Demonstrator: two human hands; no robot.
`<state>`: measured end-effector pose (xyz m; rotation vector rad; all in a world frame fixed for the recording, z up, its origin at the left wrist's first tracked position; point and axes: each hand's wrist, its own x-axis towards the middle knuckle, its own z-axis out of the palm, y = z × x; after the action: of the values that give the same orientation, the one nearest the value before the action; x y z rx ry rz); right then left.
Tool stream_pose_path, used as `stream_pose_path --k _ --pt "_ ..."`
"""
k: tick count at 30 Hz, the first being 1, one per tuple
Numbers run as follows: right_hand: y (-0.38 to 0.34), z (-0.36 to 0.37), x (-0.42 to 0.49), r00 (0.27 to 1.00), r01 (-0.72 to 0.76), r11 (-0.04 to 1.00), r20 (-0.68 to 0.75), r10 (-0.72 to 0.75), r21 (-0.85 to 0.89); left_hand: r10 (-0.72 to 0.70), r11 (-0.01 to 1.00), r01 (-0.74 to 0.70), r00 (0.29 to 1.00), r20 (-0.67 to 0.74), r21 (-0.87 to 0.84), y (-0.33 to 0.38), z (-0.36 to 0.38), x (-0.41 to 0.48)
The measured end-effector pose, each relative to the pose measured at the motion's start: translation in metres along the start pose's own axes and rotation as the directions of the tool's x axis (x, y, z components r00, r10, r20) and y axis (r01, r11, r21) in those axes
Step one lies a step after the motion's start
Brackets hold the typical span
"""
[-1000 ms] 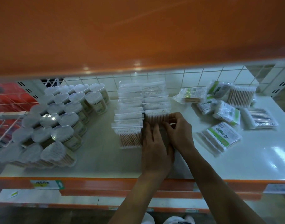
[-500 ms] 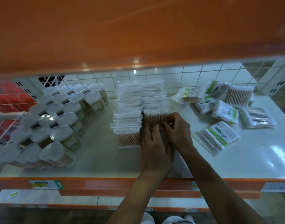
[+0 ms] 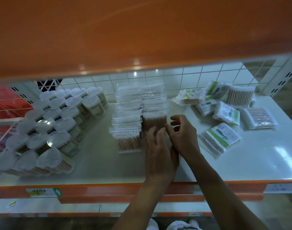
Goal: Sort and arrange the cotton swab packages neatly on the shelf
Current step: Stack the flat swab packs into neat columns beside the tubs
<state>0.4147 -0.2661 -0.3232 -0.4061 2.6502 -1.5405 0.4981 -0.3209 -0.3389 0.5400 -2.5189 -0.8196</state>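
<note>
Two rows of clear cotton swab bags stand upright in the middle of the white shelf point(image 3: 100, 165); the left row's front bag point(image 3: 128, 141) sits nearer me than the right row's front bag point(image 3: 154, 120). My left hand point(image 3: 158, 151) lies with straight fingers against the lower front of that right-row bag. Just to its right is my right hand point(image 3: 183, 135), its fingers loosely curled and lifted off the bag, thumb beside my left fingertips. Loose swab packs lie on the right: a green-labelled pack point(image 3: 221, 138), a clear flat pack point(image 3: 259, 118) and a jumbled pile point(image 3: 224, 100).
Several clear tubs with heart-shaped lids point(image 3: 59, 122) fill the shelf's left side. An orange upper shelf point(image 3: 142, 30) hangs low overhead. A white wire grid point(image 3: 191, 73) backs the shelf. An orange front rail carries a price label point(image 3: 40, 192). Red goods point(image 3: 4, 100) lie beyond the left divider.
My right hand has let go of the front bag's right edge and its fingers have lifted and spread. My left hand stays against the bag.
</note>
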Motion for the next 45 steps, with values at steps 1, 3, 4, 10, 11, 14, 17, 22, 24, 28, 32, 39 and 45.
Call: stream_pose_path --k 1,3,4,10,11,14,17,22,24,28,32,39,45 --pt "0.000 -0.003 -0.001 1.000 0.010 1.000 -0.007 -0.010 0.000 0.009 1.000 -0.009 1.000 -0.001 -0.012 0.002 0.001 0.000" --pt "0.002 -0.010 -0.002 0.999 0.032 0.999 -0.026 -0.032 -0.007 0.030 0.999 -0.030 1.000 0.008 -0.037 0.007 0.004 0.001" --pt "0.003 -0.015 -0.003 0.998 0.040 0.999 -0.038 -0.041 -0.017 0.038 0.998 -0.037 0.999 0.020 -0.045 0.010 0.006 0.002" --pt "0.014 -0.040 -0.008 0.990 0.062 0.994 -0.119 -0.072 -0.090 0.060 0.996 -0.054 0.995 0.085 -0.073 0.033 0.021 0.000" --pt "0.016 -0.044 -0.008 0.989 0.061 0.993 -0.130 -0.074 -0.102 0.075 0.995 -0.069 0.994 0.082 -0.074 0.035 0.025 0.000" --pt "0.026 -0.058 -0.011 0.981 0.080 0.983 -0.161 -0.107 -0.162 0.105 0.994 -0.099 0.987 0.120 -0.051 0.043 0.037 -0.002" --pt "0.035 -0.072 -0.011 0.973 0.073 0.970 -0.195 -0.120 -0.233 0.114 0.993 -0.113 0.978 0.178 -0.013 0.051 0.046 -0.003" --pt "0.051 -0.093 -0.014 0.972 0.031 0.945 -0.211 -0.105 -0.326 0.152 0.987 -0.162 0.952 0.267 0.017 0.065 0.060 -0.008" --pt "0.060 -0.099 -0.014 0.972 0.034 0.937 -0.206 -0.112 -0.348 0.128 0.989 -0.143 0.947 0.293 0.029 0.074 0.061 -0.010" --pt "0.072 -0.109 -0.013 0.974 0.012 0.927 -0.205 -0.095 -0.375 -0.001 0.992 -0.049 0.923 0.384 0.120 0.087 0.061 -0.012" --pt "0.076 -0.118 -0.014 0.994 -0.023 0.943 -0.109 -0.015 -0.333 -0.064 0.989 0.007 0.923 0.380 0.150 0.086 0.068 -0.011" --pt "0.076 -0.123 -0.015 0.997 -0.068 0.974 -0.045 0.060 -0.215 -0.028 1.000 0.029 0.970 0.242 0.001 0.082 0.066 -0.009" --pt "0.074 -0.125 -0.017 0.991 -0.132 0.991 0.000 0.132 -0.034 -0.017 0.992 0.034 0.990 0.140 -0.125 0.076 0.063 -0.009"
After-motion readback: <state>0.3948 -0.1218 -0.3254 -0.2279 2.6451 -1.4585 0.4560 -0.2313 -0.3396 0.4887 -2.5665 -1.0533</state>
